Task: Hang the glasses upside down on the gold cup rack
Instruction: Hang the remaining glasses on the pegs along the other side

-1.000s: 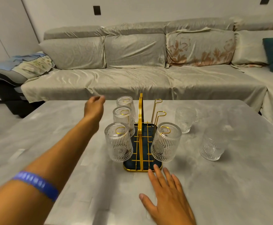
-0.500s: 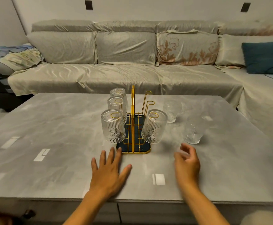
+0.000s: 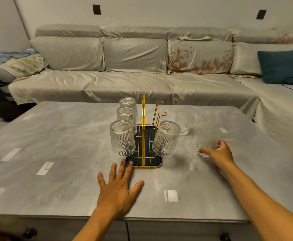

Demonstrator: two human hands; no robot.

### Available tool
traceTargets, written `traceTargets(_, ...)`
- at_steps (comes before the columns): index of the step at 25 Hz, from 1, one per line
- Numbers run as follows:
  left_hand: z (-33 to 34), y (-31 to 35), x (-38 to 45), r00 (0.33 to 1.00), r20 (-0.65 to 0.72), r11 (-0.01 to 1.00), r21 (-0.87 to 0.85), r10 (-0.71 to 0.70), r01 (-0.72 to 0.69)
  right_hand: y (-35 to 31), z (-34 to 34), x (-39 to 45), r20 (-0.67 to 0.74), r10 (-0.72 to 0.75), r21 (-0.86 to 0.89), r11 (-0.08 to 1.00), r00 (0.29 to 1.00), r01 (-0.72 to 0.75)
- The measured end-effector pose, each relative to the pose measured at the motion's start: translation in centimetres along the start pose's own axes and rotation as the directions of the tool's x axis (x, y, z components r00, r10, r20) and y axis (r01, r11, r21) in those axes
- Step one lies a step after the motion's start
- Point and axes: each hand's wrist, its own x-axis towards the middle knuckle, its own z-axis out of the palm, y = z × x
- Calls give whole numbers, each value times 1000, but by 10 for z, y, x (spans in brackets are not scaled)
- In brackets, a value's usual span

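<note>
The gold cup rack with a dark tray stands mid-table. Three ribbed glasses hang upside down on its left side: near, middle and far. One more glass hangs on the near right hook. Two right hooks are bare. An upright glass stands right of the rack. Closer, a second upright glass stands on the table, with my right hand wrapped around its lower part, thumb in front. My left hand lies flat, fingers spread, just before the rack.
The grey marble-look table has its front edge right below my left hand. A long covered sofa runs behind and along the right side, with a teal cushion and a cable on it.
My right hand has moved forward and right from the table front to the near glass and closed around it. My left hand has stayed flat before the rack.
</note>
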Motion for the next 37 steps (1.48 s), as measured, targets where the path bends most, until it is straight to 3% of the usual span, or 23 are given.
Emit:
traceTargets(3,0,0,1,1000,-5,1000,-13,-6,6,-35,-17,5,23,-55,189,981,998,50)
traceTargets(7,-1,1,0,1000,2,1000,-13,-9,9,-127,-45,-4,51,-305,313,909,951,275)
traceTargets(10,-4,1,0,1000,23,1000,-5,-14,14,-196,-47,-15,88,-403,212,901,911,378)
traceTargets(13,-5,2,0,999,50,1000,12,-7,6,-233,-28,-26,172,-464,-60,876,869,479)
traceTargets(23,-5,3,0,999,35,1000,6,-25,24,-209,41,-21,258,-580,-338,695,772,635)
traceTargets(31,-5,4,1,999,39,1000,7,-31,30,-189,68,-8,350,-481,-442,671,804,595)
traceTargets(37,-4,3,0,999,39,999,14,-34,33,-182,72,-3,388,-399,-430,719,831,546)
